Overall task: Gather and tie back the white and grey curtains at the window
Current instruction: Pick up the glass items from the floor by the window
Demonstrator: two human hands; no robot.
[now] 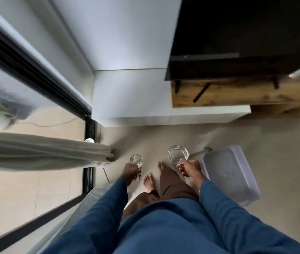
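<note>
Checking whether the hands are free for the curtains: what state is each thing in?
Left hand: closed around a small glass.
Right hand: gripping a glass ashtray by its rim.
Grey curtain: bunched together, untouched.
Plastic container: lidded, on the floor.

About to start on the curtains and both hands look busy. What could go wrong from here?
1. The left hand holds a small glass and the right hand a glass ashtray; grabbing the grey curtain now could drop one near the bare feet.
2. The plastic bin close on the right could trip a step.
</note>
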